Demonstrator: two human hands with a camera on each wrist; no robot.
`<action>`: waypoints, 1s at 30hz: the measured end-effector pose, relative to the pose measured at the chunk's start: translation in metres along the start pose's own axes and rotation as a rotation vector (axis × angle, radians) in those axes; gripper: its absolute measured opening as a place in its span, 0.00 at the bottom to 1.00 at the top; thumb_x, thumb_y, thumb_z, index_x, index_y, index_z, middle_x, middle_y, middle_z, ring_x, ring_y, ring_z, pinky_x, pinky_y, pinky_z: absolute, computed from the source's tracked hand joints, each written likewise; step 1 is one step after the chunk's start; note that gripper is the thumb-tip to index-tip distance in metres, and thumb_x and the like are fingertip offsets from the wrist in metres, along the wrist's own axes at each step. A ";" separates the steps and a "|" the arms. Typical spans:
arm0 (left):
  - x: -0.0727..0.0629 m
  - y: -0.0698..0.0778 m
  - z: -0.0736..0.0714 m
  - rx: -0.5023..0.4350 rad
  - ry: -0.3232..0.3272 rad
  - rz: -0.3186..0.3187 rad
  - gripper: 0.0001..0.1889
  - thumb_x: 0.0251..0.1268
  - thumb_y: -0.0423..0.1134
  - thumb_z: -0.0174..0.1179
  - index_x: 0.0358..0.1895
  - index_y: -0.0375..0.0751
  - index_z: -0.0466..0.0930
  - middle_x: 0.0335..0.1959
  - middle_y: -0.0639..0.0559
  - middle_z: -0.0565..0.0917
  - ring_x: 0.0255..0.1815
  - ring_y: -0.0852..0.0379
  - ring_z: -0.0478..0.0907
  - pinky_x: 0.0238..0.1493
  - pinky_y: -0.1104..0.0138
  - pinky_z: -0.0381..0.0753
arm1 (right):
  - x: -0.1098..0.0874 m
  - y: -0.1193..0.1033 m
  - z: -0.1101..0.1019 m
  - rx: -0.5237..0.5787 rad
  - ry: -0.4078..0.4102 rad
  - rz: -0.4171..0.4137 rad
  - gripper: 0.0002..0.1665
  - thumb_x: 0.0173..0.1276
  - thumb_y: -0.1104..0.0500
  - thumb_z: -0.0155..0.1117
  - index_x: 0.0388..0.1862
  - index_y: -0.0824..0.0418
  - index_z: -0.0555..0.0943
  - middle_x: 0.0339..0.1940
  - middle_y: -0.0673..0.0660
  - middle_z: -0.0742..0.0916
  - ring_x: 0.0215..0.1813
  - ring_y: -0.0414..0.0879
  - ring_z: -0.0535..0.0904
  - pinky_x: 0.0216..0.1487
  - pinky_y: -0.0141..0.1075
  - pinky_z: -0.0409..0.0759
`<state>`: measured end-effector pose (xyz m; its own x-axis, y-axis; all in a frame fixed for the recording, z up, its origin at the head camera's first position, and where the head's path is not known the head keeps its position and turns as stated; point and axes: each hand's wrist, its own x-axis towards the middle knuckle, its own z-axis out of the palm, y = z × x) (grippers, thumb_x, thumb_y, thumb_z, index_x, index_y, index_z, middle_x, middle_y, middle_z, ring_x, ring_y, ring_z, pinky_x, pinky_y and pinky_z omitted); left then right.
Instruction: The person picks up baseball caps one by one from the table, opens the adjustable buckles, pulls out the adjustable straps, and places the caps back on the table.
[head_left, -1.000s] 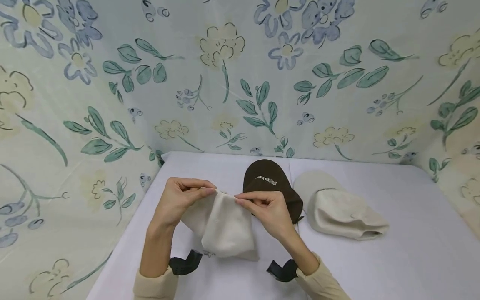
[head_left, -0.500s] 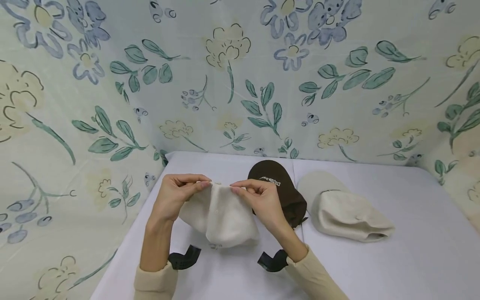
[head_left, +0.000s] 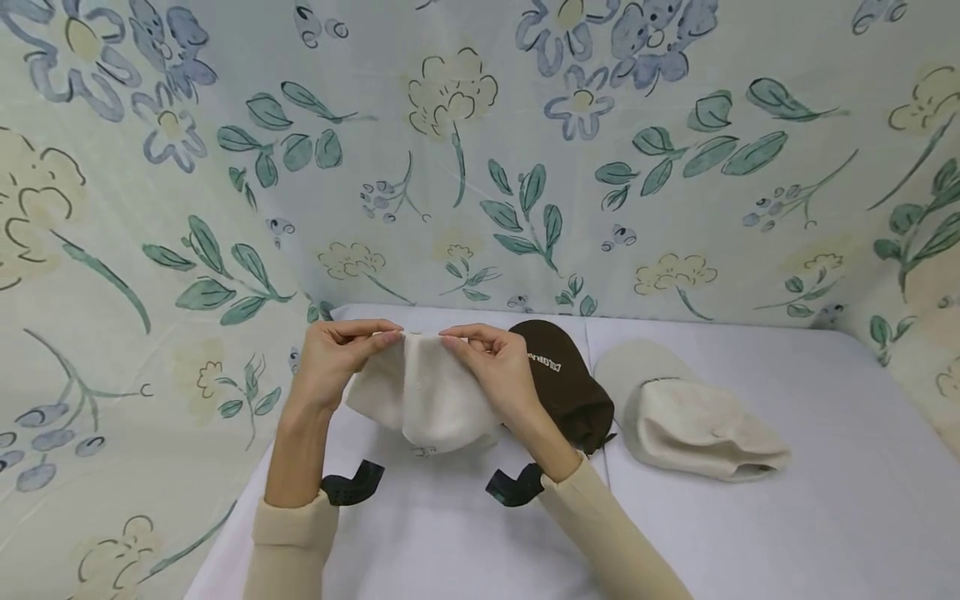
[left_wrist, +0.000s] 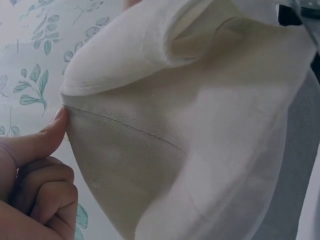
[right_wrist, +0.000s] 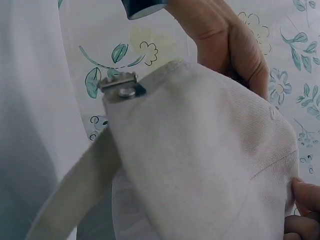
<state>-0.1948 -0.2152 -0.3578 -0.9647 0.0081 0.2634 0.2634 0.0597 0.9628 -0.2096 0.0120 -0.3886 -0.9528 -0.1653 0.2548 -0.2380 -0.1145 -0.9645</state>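
Observation:
A cream cloth cap point(head_left: 450, 404) hangs in the air over the table, its top edge stretched between both hands. My left hand point(head_left: 335, 360) pinches that edge between thumb and fingers on the left; my right hand point(head_left: 497, 367) pinches it a short way to the right. In the left wrist view, the left thumb point(left_wrist: 52, 135) presses the cap's corner beside a seam, with the other fingers curled below. The right wrist view shows a metal buckle point(right_wrist: 122, 90) and a loose strap point(right_wrist: 75, 185) on the cap. Most of my right hand point(right_wrist: 306, 205) lies outside that view.
A dark brown cap point(head_left: 566, 379) with white lettering lies just right of the right hand. Further right, another cream cap point(head_left: 697, 425) rests on the white-covered table point(head_left: 847, 467). Floral cloth point(head_left: 450, 167) walls off the back and sides.
Both hands have raised the cream cap and shifted it slightly left, keeping their pinch. More of the brown cap's front shows now. The two caps on the table have stayed put.

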 end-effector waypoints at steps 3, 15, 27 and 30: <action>0.007 0.001 -0.009 -0.016 0.031 0.024 0.05 0.65 0.31 0.71 0.39 0.33 0.92 0.29 0.60 0.91 0.19 0.62 0.57 0.21 0.68 0.55 | 0.014 0.001 0.009 0.031 -0.015 -0.019 0.11 0.69 0.55 0.74 0.44 0.60 0.91 0.15 0.47 0.76 0.20 0.36 0.65 0.24 0.28 0.69; 0.016 -0.026 -0.044 -0.025 0.066 0.040 0.06 0.66 0.32 0.71 0.41 0.32 0.92 0.22 0.60 0.85 0.20 0.59 0.55 0.24 0.66 0.54 | 0.051 0.027 0.034 -0.018 -0.087 -0.041 0.11 0.68 0.52 0.75 0.43 0.57 0.92 0.16 0.43 0.72 0.25 0.37 0.65 0.26 0.28 0.66; -0.018 -0.080 -0.053 0.159 -0.065 -0.146 0.13 0.69 0.38 0.70 0.45 0.29 0.90 0.33 0.66 0.90 0.25 0.62 0.63 0.27 0.69 0.64 | 0.014 0.074 0.020 -0.142 -0.185 0.070 0.09 0.67 0.52 0.76 0.41 0.54 0.94 0.14 0.46 0.66 0.24 0.38 0.61 0.28 0.29 0.63; -0.022 -0.086 -0.051 0.143 -0.067 -0.161 0.13 0.68 0.37 0.70 0.46 0.28 0.89 0.31 0.66 0.90 0.22 0.62 0.59 0.26 0.68 0.63 | 0.009 0.080 0.018 -0.142 -0.186 0.083 0.08 0.67 0.52 0.76 0.40 0.54 0.94 0.14 0.45 0.66 0.24 0.38 0.61 0.28 0.29 0.63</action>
<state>-0.1960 -0.2715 -0.4428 -0.9938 0.0533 0.0980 0.1070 0.2063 0.9726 -0.2341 -0.0163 -0.4618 -0.9222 -0.3471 0.1704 -0.1971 0.0431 -0.9794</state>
